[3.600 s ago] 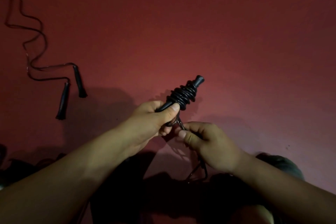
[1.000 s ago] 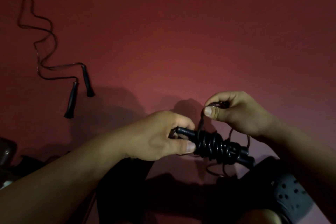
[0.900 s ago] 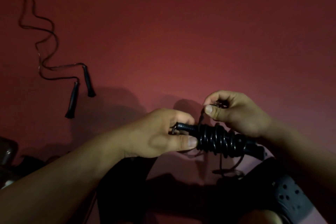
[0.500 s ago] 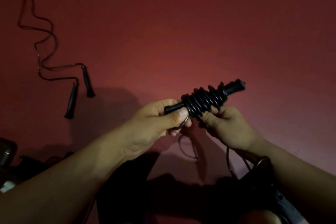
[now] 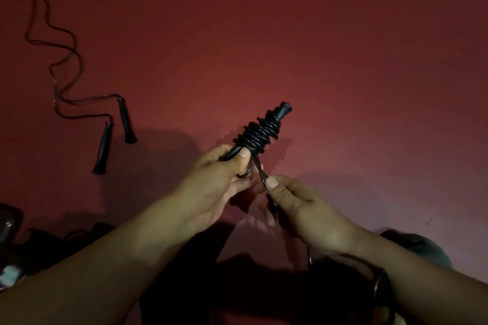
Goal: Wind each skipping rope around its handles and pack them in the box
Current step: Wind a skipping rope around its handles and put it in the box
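Since half a second ago: right hand (image 5: 295,200) dropped below wound handles (image 5: 260,132), pinching loose rope (image 5: 260,170); left hand (image 5: 221,174) grips handles. Risk: slack tension, coils slipping.

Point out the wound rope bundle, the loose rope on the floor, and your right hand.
wound rope bundle (image 5: 260,133), head view, on the middle coils.
loose rope (image 5: 103,144), head view, on its nearer handle.
right hand (image 5: 298,206), head view, on its back.
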Motion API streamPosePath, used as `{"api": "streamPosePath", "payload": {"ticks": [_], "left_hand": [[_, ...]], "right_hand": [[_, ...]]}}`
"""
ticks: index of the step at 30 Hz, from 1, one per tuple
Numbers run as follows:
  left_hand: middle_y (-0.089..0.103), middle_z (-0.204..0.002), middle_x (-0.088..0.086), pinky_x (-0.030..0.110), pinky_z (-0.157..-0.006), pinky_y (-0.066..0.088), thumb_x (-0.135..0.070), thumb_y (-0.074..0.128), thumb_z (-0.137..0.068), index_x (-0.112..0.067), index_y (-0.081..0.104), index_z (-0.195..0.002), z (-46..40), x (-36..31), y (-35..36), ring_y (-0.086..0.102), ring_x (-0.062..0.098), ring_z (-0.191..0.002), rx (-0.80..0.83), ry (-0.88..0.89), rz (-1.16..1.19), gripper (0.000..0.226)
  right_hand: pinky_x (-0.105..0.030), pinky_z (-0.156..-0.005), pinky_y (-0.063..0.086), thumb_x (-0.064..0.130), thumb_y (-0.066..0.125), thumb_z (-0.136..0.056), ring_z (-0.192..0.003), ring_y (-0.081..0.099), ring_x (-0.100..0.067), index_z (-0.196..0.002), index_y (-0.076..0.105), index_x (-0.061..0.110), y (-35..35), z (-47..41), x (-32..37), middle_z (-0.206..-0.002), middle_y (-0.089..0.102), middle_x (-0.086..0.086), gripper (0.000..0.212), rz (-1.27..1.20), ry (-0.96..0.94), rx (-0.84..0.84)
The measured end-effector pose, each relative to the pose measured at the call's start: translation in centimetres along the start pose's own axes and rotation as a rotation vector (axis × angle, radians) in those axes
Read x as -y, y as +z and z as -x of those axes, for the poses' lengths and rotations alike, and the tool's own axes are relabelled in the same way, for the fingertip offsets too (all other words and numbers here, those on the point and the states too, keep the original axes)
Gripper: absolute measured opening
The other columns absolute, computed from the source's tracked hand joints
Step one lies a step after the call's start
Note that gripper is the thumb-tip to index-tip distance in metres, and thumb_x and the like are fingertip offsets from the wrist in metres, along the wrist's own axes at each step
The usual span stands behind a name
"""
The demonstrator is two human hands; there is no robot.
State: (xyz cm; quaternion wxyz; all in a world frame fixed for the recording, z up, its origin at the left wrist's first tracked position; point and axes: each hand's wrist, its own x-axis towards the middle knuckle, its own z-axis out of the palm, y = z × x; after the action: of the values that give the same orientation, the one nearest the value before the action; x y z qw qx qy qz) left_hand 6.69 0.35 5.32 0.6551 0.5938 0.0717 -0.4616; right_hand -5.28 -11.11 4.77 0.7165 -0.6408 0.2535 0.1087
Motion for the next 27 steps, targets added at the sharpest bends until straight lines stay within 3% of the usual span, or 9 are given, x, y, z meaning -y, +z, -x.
{"api": "streamPosePath", "payload": {"ticks": [3,6,9,12,16,19,22,24,27], "left_hand": [[0.072,-0.113,0.013,0.036,-0.085,0.057,-0.011,0.052,-0.099,-0.002,0.060,-0.108,-0.6,-0.4,-0.1,0.071,0.024,-0.102,-0.054,-0.008,0.087,0.015],[0.070,-0.115,0.015,0.031,-0.078,0.059,-0.013,0.053,-0.099,0.003,0.059,-0.117,-1.1,-0.5,-0.4,0.072,0.023,-0.099,-0.128,-0.005,0.143,0.024],[0.070,-0.110,0.014,0.028,-0.076,0.060,-0.013,0.053,-0.099,0.003,0.059,-0.114,-1.4,-0.4,-0.8,0.072,0.024,-0.098,-0.192,0.030,0.125,0.023],[0.069,-0.097,0.010,0.026,-0.076,0.060,-0.012,0.054,-0.099,-0.004,0.060,-0.103,-2.0,-0.6,-1.4,0.072,0.016,-0.084,-0.277,0.075,0.083,0.011],[0.063,-0.086,0.008,0.026,-0.080,0.059,-0.011,0.055,-0.099,-0.005,0.058,-0.097,-2.8,0.1,-2.4,0.067,0.015,-0.080,-0.359,0.093,0.012,0.007],[0.060,-0.084,0.009,0.028,-0.081,0.059,-0.010,0.056,-0.098,-0.004,0.058,-0.093,-3.3,0.9,-2.9,0.064,0.015,-0.078,-0.414,0.066,0.009,0.009],[0.058,-0.086,0.011,0.027,-0.078,0.059,-0.008,0.055,-0.099,-0.003,0.056,-0.093,-3.8,1.3,-3.5,0.063,0.017,-0.077,-0.458,0.060,0.022,0.008],[0.056,-0.089,0.013,0.026,-0.075,0.059,-0.006,0.054,-0.099,-0.002,0.055,-0.100,-4.0,1.3,-4.2,0.063,0.018,-0.076,-0.496,0.079,0.044,0.004],[0.056,-0.092,0.015,0.025,-0.069,0.060,-0.006,0.053,-0.099,-0.001,0.054,-0.106,-4.1,0.9,-5.7,0.064,0.020,-0.076,-0.548,0.124,0.014,0.008]], "right_hand": [[-0.019,-0.038,0.027,0.047,0.038,-0.097,-0.042,0.036,-0.009,-0.102,0.064,0.008,0.0,0.2,0.3,-0.059,0.053,-0.002,0.047,-0.135,0.141,-0.030],[-0.021,-0.038,0.027,0.039,0.054,-0.092,-0.041,0.035,-0.011,-0.100,0.059,0.007,-0.5,0.2,0.3,-0.057,0.050,-0.001,0.033,-0.129,0.181,-0.062],[-0.015,-0.036,0.029,0.023,0.066,-0.090,-0.036,0.038,-0.002,-0.089,0.056,0.012,-1.5,-0.1,-0.2,-0.050,0.054,0.007,0.016,0.047,0.198,-0.116],[-0.013,-0.036,0.031,0.020,0.067,-0.091,-0.034,0.039,0.000,-0.083,0.056,0.008,-2.2,0.0,-0.4,-0.041,0.049,0.009,0.018,0.125,0.191,-0.082],[-0.024,-0.042,0.043,0.028,0.060,-0.095,-0.039,0.047,-0.015,-0.062,0.058,0.021,-2.6,0.2,0.2,-0.047,0.052,-0.001,0.034,0.220,0.197,-0.045],[-0.023,-0.043,0.044,0.028,0.056,-0.097,-0.041,0.050,-0.015,-0.070,0.061,0.018,-2.9,0.2,0.4,-0.050,0.056,0.000,0.030,0.302,0.221,0.029],[-0.024,-0.044,0.041,0.019,0.060,-0.095,-0.045,0.048,-0.014,-0.092,0.066,-0.002,-3.5,0.1,0.3,-0.057,0.055,-0.001,0.022,0.113,0.335,0.127],[-0.024,-0.044,0.039,0.017,0.061,-0.093,-0.047,0.048,-0.014,-0.093,0.071,0.001,-4.1,0.2,0.6,-0.060,0.057,-0.003,0.020,-0.017,0.409,0.159],[-0.017,-0.035,0.040,0.021,0.050,-0.098,-0.040,0.044,-0.008,-0.082,0.071,0.011,-5.4,0.0,0.7,-0.058,0.061,-0.001,0.028,-0.277,0.530,0.019]]}}
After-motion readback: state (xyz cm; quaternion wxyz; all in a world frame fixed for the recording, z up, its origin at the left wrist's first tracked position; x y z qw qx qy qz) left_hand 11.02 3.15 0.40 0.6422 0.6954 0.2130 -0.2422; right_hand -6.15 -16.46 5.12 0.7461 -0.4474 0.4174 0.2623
